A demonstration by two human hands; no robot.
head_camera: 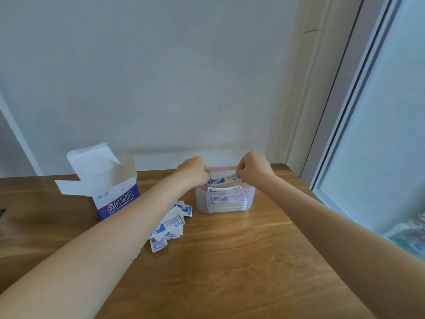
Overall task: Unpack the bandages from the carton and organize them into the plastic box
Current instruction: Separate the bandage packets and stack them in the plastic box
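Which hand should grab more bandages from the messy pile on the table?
Probably the left hand. The loose pile lies right beside the left forearm, left of the plastic box. The right hand would have to cross over the box.

carton [115,199], blue/white, flaps open, upright nr tabletop's far left edge. clear plastic box [225,199] at far edge, centre, w/ a neat bandage stack [226,201] inside. loose bandages [171,223] piled on tabletop btwn carton & box.

table [241,261] smooth varnished wood; box [250,196] translucent plastic (faintly glossy); carton [117,201] printed cardboard; bandages [170,224] paper-wrapped.
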